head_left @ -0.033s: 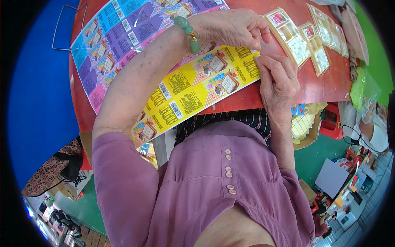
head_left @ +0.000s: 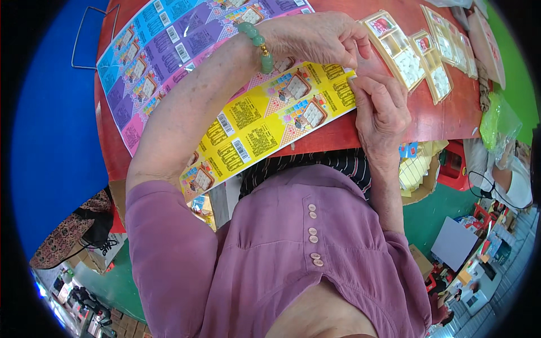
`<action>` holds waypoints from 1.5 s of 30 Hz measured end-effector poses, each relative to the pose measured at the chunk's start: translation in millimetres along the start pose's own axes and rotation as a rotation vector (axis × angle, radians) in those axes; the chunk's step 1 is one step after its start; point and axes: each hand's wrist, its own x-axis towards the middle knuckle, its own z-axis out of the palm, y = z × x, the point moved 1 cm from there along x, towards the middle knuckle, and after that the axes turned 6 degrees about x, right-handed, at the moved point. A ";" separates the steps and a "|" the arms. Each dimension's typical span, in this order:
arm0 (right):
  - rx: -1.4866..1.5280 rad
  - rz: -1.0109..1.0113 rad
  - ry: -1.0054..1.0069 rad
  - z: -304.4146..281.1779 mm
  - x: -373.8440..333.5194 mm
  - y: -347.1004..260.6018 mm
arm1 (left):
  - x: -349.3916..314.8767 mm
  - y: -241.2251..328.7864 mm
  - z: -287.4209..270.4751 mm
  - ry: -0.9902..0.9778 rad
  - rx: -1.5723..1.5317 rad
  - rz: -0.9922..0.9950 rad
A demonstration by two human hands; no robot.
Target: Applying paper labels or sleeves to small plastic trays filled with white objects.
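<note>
A: Hands, status?

B: Left hand pinches the right end of the yellow printed sheet, fingers curled tight on its edge. Right hand presses beside it, fingertips bent on the same end.

A: Sheet position?

B: Flat on the red table, overhanging the near edge, overlapping the purple and blue sheets. Blister packs lie just right.

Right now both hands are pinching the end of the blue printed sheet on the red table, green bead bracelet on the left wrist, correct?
Not quite. In the head view the left hand and right hand meet at the end of the yellow printed sheet, not the blue one. The red table and the green bead bracelet on the left wrist are right.
</note>
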 end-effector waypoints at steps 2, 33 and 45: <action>0.032 0.049 0.003 -0.1 -0.3 -1.7 | 0.9 0.8 -0.2 -0.008 0.039 0.030; 0.445 0.459 -0.117 0.1 -2.2 4.1 | -0.4 17.8 -8.8 -0.117 -0.064 -0.099; 0.246 0.237 -0.100 -0.9 1.7 1.5 | -1.2 17.7 -8.9 -0.094 -0.065 -0.073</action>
